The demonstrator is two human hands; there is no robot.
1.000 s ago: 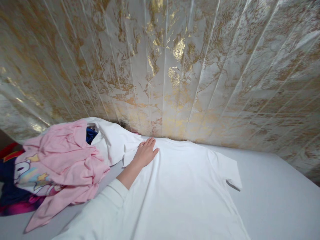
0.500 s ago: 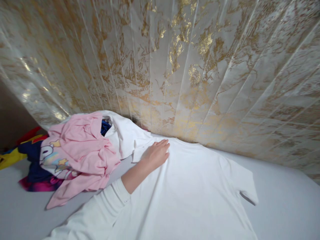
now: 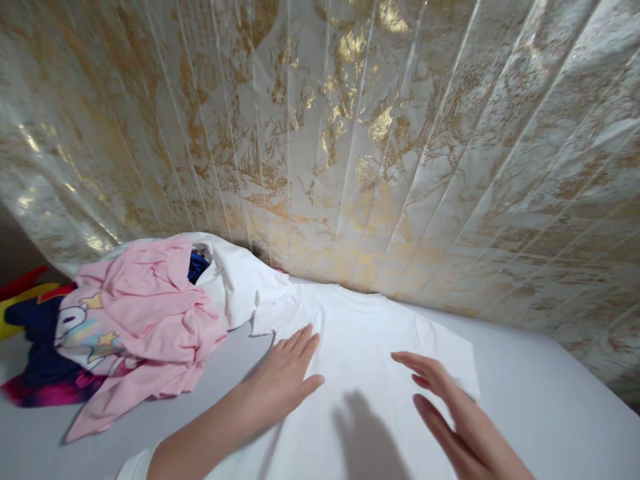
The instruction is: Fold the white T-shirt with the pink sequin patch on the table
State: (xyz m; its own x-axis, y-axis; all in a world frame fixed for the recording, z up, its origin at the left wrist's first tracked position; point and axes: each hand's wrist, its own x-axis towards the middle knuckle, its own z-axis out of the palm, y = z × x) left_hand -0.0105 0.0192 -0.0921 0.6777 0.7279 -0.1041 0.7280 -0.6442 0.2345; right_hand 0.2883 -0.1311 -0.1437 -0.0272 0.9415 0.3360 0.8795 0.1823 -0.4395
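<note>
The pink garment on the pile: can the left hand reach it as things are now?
Probably yes. The left hand lies flat on the white T-shirt, and only bare sheet separates it from the pink garment, which lies on top, uncovered.

A pink garment (image 3: 150, 320) lies crumpled on the left part of the white bed surface (image 3: 550, 400), its printed cartoon panel (image 3: 83, 327) facing up. It partly covers a dark blue and magenta printed fabric (image 3: 35, 373), with yellow and red fabric (image 3: 15, 300) at the far left edge. A blue item (image 3: 197, 265) shows between the pink garment and a crumpled white garment (image 3: 235, 280). A glossy gold-marbled panelled wall (image 3: 350, 133) rises behind the bed.
</note>
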